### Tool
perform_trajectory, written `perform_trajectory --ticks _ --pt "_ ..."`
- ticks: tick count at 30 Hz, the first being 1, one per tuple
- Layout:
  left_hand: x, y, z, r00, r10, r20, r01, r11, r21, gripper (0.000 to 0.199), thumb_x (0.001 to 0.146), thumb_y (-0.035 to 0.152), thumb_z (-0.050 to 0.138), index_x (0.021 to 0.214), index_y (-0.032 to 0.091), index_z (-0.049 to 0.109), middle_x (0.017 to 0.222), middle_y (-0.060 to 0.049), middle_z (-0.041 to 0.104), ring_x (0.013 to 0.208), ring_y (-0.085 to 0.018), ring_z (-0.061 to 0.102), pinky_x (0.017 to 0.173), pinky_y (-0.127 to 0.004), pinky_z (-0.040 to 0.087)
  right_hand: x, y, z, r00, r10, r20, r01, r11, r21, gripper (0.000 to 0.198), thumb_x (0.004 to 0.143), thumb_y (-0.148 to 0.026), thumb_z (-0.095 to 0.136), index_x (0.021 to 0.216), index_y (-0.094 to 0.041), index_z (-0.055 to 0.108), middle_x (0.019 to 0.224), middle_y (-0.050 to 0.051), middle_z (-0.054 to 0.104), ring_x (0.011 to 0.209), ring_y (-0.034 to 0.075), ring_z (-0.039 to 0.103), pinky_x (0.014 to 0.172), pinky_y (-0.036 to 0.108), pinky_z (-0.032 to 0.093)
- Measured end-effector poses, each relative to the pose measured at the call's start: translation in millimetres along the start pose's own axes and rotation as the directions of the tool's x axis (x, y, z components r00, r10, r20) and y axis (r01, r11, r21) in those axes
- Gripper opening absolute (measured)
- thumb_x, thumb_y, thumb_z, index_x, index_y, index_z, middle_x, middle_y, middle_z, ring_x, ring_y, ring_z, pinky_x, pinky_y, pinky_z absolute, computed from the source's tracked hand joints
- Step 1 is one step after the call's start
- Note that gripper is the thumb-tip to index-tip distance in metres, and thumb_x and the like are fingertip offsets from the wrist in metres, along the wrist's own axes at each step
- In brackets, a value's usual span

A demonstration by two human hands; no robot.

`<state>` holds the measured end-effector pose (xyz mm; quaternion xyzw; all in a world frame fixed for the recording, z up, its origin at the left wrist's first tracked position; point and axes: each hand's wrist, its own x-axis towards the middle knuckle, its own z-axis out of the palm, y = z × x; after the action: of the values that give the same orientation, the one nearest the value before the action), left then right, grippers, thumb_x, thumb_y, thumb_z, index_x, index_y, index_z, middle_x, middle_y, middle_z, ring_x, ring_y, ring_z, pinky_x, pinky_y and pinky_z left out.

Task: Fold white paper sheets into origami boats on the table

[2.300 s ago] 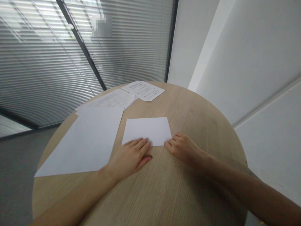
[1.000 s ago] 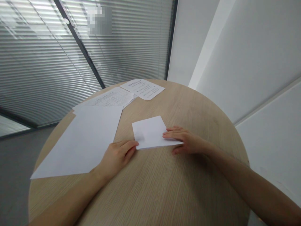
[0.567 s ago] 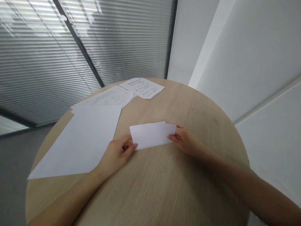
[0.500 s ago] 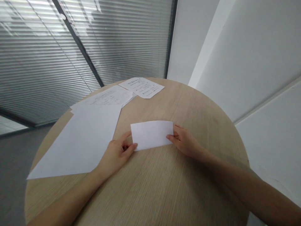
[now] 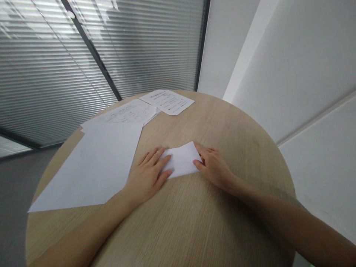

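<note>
Round bench (image 5: pixel 194 222) of pale wood grain, filling most of the view, set against slatted blinds and a white wall. Largest on it: a blank white sheet (image 5: pixel 94 163), lying flat on the left side, no print on the side facing up. Beyond that, partly tucked under its far edge, a printed sheet (image 5: pixel 128 113) with faint lines or a table, too small to read. Further back, near the far rim, a second printed sheet (image 5: pixel 167 101) with a heading and several short lines of text, also too small to read; no brand or logo to make out on either.

Smallest: a folded white paper (image 5: pixel 182 161), plain and unmarked, near the middle of the bench and just right of the blank sheet, apart from it. Lying nearly flat, roughly a slanted four-sided shape, upper right corner pointing away.

Left hand (image 5: pixel 148 174) opened out, palm down, fingers spread and pressing on the left end of the folded paper. Right hand (image 5: pixel 213 167) loosely curled, fingertips resting against the right edge, pinning it to the bench rather than lifting it.
</note>
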<state>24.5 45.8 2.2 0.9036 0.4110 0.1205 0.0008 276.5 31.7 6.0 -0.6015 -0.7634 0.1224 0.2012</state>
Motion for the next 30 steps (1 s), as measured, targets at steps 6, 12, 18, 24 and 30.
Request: perform_trajectory --ticks 6,12,18,24,30 --pt "0.4 -2.7 4.0 0.994 -0.060 0.087 0.060 0.998 0.001 0.061 0.100 0.055 0.029 0.142 0.015 0.050 0.152 -0.018 0.042 0.142 -0.035 0.038 0.115 -0.057 0.031 -0.4 -1.2 4.0 1.000 0.021 0.009 -0.020 0.996 -0.090 0.059 0.089 -0.022 0.055 0.145 -0.008 0.045 0.095 0.013 0.072 0.092 0.025 0.064 0.097 0.041 0.041" --pt "2.1 1.2 4.1 0.986 -0.129 0.103 0.124 0.991 0.058 0.057 0.098 0.054 0.035 0.141 0.020 0.053 0.154 -0.018 0.038 0.142 -0.036 0.036 0.115 -0.056 0.029 -0.5 -4.4 3.8 0.998 0.054 0.016 -0.051 0.989 -0.136 0.059 0.090 -0.022 0.055 0.146 -0.008 0.044 0.103 0.016 0.071 0.099 0.026 0.063 0.098 0.040 0.040" --pt "1.5 1.6 3.1 0.985 -0.159 0.072 0.154 0.985 0.079 0.057 0.096 0.057 0.040 0.140 0.023 0.054 0.152 -0.018 0.041 0.141 -0.038 0.037 0.114 -0.056 0.031 -0.3 -5.1 4.0 0.998 0.060 0.030 -0.055 0.990 -0.127 0.058 0.090 -0.021 0.054 0.146 -0.009 0.044 0.106 0.016 0.071 0.102 0.027 0.062 0.098 0.039 0.041" --pt "0.0 2.1 3.0 0.982 -0.178 0.062 0.175 0.983 0.058 0.060 0.095 0.059 0.041 0.139 0.021 0.055 0.154 -0.017 0.040 0.141 -0.038 0.037 0.114 -0.056 0.029 -1.3 -4.0 5.4 0.999 0.041 0.019 -0.039 0.992 -0.117 0.057 0.090 -0.020 0.052 0.146 -0.009 0.045 0.106 0.016 0.071 0.101 0.027 0.062 0.097 0.040 0.041" --pt "-0.6 2.0 3.7 0.984 -0.166 0.067 0.160 0.984 0.083 0.063 0.096 0.060 0.038 0.142 0.019 0.051 0.153 -0.015 0.043 0.142 -0.037 0.036 0.115 -0.056 0.029 -1.9 -3.0 6.1 0.999 0.041 0.009 -0.040 0.993 -0.112 0.058 0.090 -0.019 0.053 0.146 -0.007 0.044 0.108 0.018 0.070 0.101 0.026 0.062 0.096 0.039 0.042"
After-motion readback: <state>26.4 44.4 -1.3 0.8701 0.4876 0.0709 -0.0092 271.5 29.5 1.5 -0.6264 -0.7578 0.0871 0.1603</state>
